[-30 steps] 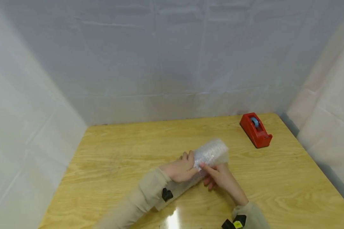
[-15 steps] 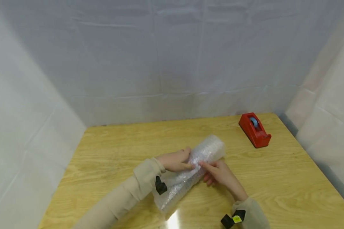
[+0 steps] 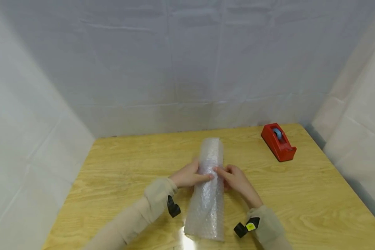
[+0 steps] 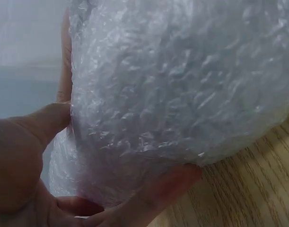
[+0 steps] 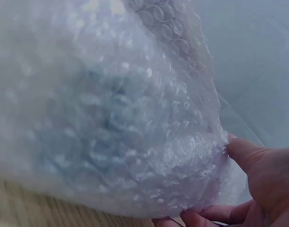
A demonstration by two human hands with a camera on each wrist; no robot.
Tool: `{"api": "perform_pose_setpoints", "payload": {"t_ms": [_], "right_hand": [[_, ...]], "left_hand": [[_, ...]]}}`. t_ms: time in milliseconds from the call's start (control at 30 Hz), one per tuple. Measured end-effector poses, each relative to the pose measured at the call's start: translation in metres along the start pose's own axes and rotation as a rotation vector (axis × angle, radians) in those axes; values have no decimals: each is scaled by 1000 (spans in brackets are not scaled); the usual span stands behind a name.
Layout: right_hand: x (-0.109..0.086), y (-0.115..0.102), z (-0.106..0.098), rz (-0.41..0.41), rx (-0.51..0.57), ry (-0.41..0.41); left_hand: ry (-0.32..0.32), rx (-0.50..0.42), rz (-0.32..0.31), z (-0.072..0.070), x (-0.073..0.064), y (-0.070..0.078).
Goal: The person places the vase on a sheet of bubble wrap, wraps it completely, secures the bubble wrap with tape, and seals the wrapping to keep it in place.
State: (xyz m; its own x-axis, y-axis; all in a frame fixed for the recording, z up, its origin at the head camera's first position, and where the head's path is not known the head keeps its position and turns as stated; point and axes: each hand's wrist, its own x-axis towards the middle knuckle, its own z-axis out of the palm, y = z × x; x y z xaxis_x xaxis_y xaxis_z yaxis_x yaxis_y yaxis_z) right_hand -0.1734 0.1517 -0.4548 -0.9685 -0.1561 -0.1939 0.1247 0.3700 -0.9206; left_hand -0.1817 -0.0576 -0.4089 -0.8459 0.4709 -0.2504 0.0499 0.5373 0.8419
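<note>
A roll of bubble wrap lies lengthwise on the wooden table in the head view, its far end pointing at the back wall. My left hand grips its left side, thumb on top and fingers around the far side and underneath. From the right, my right hand holds the same roll, its thumb on top close to the left thumb. In the right wrist view, the fingers curl under the lower edge of the bubble wrap. Something bluish and dark shows faintly through the layers there.
A red tape dispenser with a blue roll of tape stands at the back right of the wooden table. White sheeting rises behind the table and along both sides.
The bubble wrap roll has turned from a diagonal to nearly straight away from me. My left hand has shifted from pressing on top to gripping its left side; the right hand has moved slightly up.
</note>
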Motion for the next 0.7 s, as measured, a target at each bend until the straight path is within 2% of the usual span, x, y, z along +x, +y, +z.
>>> {"api": "perform_pose_setpoints", "payload": {"t_ms": [67,267,500,600,700], "right_hand": [[2,0,0,6,19,-2],[5,2,2,24,53,-2],[2,0,3,37,74,-37],[0,-1,2,47,93,-59],[0,-2,1,46,125,-69]], "left_hand": [[9,-33,-7,1,-1,-1],[66,4,-39,6,-3,-2],[171,-5,-77,15,-4,-8],[235,49,-67,22,-6,-11],[306,160,-45,33,-9,-11]]}}
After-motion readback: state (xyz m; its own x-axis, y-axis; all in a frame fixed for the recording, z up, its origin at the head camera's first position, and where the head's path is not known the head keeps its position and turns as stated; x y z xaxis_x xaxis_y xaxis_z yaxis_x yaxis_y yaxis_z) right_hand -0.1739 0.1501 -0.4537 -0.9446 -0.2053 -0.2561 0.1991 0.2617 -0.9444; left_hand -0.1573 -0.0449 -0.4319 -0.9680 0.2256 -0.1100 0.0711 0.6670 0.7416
